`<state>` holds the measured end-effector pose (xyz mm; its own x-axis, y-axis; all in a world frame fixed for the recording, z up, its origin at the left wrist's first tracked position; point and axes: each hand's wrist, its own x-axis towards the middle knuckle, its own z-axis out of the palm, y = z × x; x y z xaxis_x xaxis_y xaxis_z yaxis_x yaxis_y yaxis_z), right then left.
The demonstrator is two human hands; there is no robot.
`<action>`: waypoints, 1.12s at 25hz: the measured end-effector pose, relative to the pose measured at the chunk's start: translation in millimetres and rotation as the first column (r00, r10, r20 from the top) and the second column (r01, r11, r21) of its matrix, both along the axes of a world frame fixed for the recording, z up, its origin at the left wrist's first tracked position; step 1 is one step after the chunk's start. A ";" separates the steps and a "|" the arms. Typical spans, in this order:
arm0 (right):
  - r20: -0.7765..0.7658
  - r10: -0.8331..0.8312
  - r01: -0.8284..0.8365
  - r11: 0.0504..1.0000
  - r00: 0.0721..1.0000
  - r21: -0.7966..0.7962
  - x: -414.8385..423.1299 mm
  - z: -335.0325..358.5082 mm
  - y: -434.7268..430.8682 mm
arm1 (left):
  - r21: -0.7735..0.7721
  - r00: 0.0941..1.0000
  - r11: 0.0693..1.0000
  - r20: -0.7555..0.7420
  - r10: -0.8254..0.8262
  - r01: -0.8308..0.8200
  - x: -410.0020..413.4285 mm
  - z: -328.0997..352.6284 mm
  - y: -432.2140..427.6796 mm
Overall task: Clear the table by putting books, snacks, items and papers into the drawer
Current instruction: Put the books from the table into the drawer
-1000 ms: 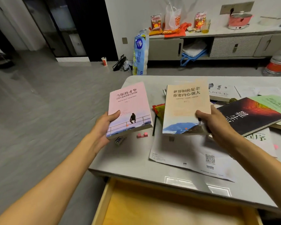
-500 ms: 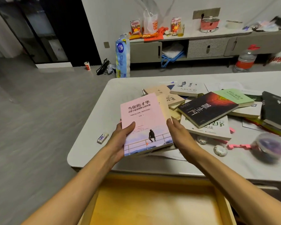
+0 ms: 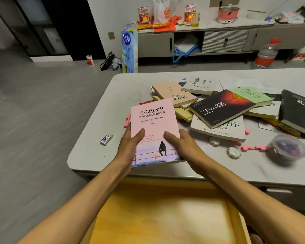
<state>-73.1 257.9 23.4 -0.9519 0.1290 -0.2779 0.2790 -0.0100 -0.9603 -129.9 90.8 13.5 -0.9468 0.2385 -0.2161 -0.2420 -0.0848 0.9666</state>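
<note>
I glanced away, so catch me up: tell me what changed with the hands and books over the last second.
The right hand came over to grip the right edge of the pink book. The beige book it held out separately is no longer seen; it is perhaps underneath. Unchanged: the left hand grips the pink book, the drawer stands open, and the black book lies on the pile on the table.

Grey floor (image 3: 33, 103) and white wall (image 3: 113, 14), dimly lit. A low grey sideboard (image 3: 225, 41) stands against the wall. A dark doorway (image 3: 74, 23) lies left.
</note>
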 end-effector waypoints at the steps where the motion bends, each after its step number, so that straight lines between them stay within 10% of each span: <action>1: 0.001 -0.010 0.010 1.000 1.000 0.025 3.8 -3.1 -4.2 | -0.025 1.000 1.000 -0.019 -0.009 0.008 2.9 1.9 -3.1; 7: 0.150 0.149 -0.129 0.982 0.977 -0.137 26.8 2.6 -19.0 | -0.161 0.986 0.975 -0.035 -0.164 0.156 39.9 15.1 -59.0; 15: 0.531 0.196 0.118 0.858 0.825 -0.500 87.8 -61.9 -89.4 | -0.520 0.952 0.810 0.270 -0.144 0.270 98.5 -21.9 -166.7; 24: 0.668 0.082 0.215 0.912 0.739 -0.350 48.0 -174.2 -138.9 | -0.528 0.855 0.835 0.496 0.154 0.156 58.9 -89.3 -177.2; 28: 0.594 0.073 0.098 0.963 0.801 -0.251 38.4 -217.0 -173.8 | -0.683 0.905 0.701 0.405 0.130 0.205 46.0 -112.7 -183.0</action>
